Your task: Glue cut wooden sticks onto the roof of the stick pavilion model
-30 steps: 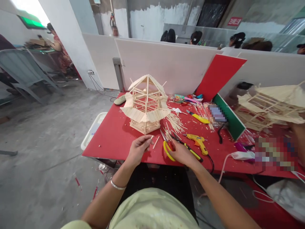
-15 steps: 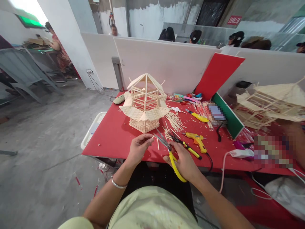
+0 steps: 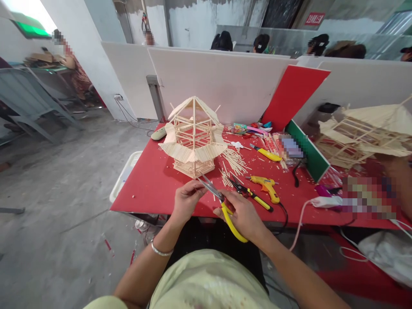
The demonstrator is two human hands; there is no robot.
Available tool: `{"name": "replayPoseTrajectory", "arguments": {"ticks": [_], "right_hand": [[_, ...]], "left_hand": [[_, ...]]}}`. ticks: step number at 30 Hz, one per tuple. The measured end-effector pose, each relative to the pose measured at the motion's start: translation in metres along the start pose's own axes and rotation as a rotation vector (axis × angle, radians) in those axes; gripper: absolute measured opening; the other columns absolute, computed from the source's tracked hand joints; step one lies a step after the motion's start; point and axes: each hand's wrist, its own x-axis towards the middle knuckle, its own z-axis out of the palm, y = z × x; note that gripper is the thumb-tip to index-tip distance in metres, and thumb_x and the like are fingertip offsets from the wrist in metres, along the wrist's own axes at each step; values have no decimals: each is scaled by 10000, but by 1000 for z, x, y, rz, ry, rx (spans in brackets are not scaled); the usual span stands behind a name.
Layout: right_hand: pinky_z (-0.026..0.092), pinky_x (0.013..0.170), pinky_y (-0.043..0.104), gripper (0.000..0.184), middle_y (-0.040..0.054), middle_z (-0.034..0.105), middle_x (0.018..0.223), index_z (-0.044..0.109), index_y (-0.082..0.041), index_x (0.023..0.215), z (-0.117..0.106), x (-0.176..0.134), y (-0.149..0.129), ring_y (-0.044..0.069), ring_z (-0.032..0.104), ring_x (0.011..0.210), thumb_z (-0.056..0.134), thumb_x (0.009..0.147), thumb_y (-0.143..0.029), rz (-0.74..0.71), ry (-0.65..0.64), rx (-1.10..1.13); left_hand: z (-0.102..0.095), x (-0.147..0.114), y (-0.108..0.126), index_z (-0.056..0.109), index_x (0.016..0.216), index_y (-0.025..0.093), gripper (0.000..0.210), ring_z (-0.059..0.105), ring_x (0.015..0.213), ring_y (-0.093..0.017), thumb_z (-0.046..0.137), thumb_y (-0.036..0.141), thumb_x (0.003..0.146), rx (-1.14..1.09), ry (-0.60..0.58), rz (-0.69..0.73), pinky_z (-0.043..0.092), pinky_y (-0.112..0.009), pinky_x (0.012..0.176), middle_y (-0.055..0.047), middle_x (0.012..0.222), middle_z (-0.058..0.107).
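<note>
My right hand (image 3: 242, 210) grips a pair of yellow-handled scissors (image 3: 229, 216), their blades pointing up and left, slightly parted. Close to the blades, my left hand (image 3: 188, 198) is closed in a pinch, thumb against forefinger; whatever lies between the fingertips is too small to make out. Just beyond both hands stands a pagoda-like model (image 3: 194, 141) built of thin wooden sticks, with a lower skirt roof and an open upper frame. A pile of loose sticks (image 3: 236, 161) lies to its right, with shorter cut pieces nearer me.
On the red table (image 3: 138, 189) lie black-and-yellow pliers (image 3: 254, 198), a yellow glue gun (image 3: 266, 187) with its cord and a yellow utility knife (image 3: 269, 154). A green board (image 3: 307, 150) stands at right, before another stick model (image 3: 363, 133). A white partition (image 3: 219, 86) runs behind.
The scissor blades have moved left, up to the pinched fingers of my left hand. A pale tip seen at those fingertips before is now hidden. The view has shifted slightly.
</note>
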Motion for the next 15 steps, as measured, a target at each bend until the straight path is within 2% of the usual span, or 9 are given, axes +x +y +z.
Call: {"name": "replayPoseTrajectory", "arguments": {"ticks": [5, 8, 13, 15], "right_hand": [[472, 715, 292, 463, 42, 693, 870, 651, -215, 1228, 0, 0, -4, 184, 613, 735, 546, 933, -556, -3, -67, 111], [451, 664, 271, 442, 28, 690, 806, 666, -219, 1192, 1, -1, -2, 168, 595, 675, 543, 934, -556, 6, -57, 151], [479, 768, 307, 527, 70, 698, 1061, 598, -254, 1298, 0, -4, 6, 214, 655, 872, 625, 871, -561, 10, -2, -24], [477, 765, 310, 548, 67, 684, 1082, 570, -267, 1341, -2, -4, 8, 218, 653, 904, 619, 876, -552, 8, -14, -73]], "left_hand": [[-1, -3, 3, 790, 779, 201, 89, 627, 747, -158, 816, 283, 758, 72, 46, 27, 511, -280, 725, -36, 769, 712], [-2, -5, 1, 787, 797, 205, 113, 620, 735, -156, 823, 302, 753, 78, 62, 8, 505, -276, 704, -33, 768, 716], [-1, -5, 2, 781, 824, 201, 122, 594, 696, -136, 795, 315, 785, 63, 27, -22, 499, -263, 677, -25, 761, 699], [-2, -4, 4, 784, 833, 204, 117, 584, 690, -132, 780, 316, 802, 86, -5, -13, 493, -258, 672, -22, 750, 689]]}}
